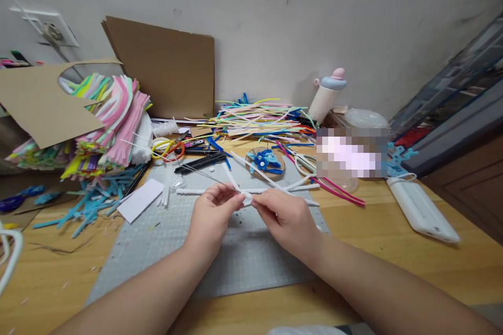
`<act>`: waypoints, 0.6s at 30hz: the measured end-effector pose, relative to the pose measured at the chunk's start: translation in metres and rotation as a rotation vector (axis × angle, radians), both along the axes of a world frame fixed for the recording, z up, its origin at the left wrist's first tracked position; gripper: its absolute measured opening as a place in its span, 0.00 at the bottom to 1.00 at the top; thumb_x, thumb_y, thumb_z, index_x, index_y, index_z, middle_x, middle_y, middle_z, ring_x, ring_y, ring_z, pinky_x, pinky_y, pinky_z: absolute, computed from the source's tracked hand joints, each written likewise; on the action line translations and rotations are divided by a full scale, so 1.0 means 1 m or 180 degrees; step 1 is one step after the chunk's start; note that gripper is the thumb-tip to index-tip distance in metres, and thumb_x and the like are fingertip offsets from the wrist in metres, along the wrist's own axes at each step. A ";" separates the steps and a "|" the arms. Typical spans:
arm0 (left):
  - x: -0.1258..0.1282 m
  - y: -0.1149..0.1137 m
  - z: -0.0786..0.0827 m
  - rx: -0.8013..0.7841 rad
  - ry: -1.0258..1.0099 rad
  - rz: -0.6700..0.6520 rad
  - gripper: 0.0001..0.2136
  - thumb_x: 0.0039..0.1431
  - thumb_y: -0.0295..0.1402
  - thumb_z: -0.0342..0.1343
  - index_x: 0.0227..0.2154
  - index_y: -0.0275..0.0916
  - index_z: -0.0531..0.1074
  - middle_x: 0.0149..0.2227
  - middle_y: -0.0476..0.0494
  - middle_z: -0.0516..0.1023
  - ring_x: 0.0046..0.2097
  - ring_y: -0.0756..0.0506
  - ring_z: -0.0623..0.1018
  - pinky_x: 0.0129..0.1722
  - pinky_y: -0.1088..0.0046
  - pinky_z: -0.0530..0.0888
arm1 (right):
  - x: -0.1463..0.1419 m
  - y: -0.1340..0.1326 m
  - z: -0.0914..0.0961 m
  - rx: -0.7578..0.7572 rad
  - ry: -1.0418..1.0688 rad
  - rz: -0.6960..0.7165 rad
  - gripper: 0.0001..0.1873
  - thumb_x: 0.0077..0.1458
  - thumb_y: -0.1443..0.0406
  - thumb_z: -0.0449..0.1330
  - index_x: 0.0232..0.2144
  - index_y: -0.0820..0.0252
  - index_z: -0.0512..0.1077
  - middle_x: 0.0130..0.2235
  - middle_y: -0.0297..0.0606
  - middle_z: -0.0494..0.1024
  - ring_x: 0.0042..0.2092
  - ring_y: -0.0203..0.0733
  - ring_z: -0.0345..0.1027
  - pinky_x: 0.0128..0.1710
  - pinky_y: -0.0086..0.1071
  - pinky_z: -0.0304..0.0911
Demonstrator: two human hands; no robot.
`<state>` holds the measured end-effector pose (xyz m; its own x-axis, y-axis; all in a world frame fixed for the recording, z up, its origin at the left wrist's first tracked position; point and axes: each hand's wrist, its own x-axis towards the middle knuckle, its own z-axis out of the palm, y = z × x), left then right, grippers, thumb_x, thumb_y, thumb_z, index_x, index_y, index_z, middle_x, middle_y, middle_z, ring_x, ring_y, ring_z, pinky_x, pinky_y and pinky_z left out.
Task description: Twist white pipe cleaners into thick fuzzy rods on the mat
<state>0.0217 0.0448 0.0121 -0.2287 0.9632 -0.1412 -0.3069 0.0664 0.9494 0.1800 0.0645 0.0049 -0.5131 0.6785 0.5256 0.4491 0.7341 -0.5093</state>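
Note:
Over the grey cutting mat (157, 251), both hands meet at a white pipe cleaner piece (247, 198). My left hand (214, 214) pinches its left side between thumb and fingers. From the right, my right hand (288, 217) pinches the same piece with thumb and forefinger. White strands stick up and out from around the fingers; which of them belong to the held piece I cannot tell. Behind the hands lies a loose white pipe cleaner (188, 191). Just beyond is a blue pipe-cleaner flower (264, 161) on a round wooden base.
Bundled pastel pipe cleaners (118, 110) stand at left beside cut cardboard (43, 99). A pile of loose pipe cleaners (263, 120) lies along the wall. Scissors (304, 165), a tilted bottle (326, 97) and a white power bank (424, 209) are to the right. A white card (140, 200) lies left.

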 end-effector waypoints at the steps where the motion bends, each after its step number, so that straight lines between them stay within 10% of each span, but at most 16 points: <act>1: 0.000 0.000 -0.001 0.0025 -0.0030 0.0042 0.11 0.37 0.30 0.66 0.26 0.35 0.72 0.25 0.50 0.75 0.29 0.51 0.74 0.31 0.76 0.73 | 0.000 0.000 0.000 -0.0023 0.0037 -0.0006 0.08 0.58 0.69 0.52 0.35 0.59 0.71 0.29 0.37 0.73 0.32 0.35 0.66 0.32 0.28 0.58; 11: -0.002 0.001 -0.004 0.0111 -0.0321 -0.0178 0.09 0.41 0.30 0.65 0.24 0.35 0.70 0.23 0.52 0.74 0.27 0.52 0.75 0.34 0.76 0.72 | -0.005 0.002 -0.001 -0.0619 0.0760 0.0081 0.04 0.54 0.67 0.56 0.31 0.59 0.72 0.26 0.34 0.72 0.27 0.33 0.62 0.27 0.27 0.57; 18: -0.004 0.004 -0.002 0.0045 -0.0741 -0.0453 0.07 0.41 0.29 0.65 0.24 0.35 0.73 0.23 0.51 0.75 0.27 0.52 0.75 0.33 0.76 0.72 | -0.010 0.006 0.001 -0.2853 0.1574 0.0305 0.11 0.50 0.59 0.60 0.30 0.61 0.68 0.22 0.30 0.70 0.16 0.27 0.57 0.13 0.22 0.51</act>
<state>0.0173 0.0489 0.0096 -0.0539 0.9856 -0.1604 -0.5056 0.1116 0.8555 0.1698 0.0709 0.0063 -0.4495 0.8932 0.0133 -0.0002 0.0148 -0.9999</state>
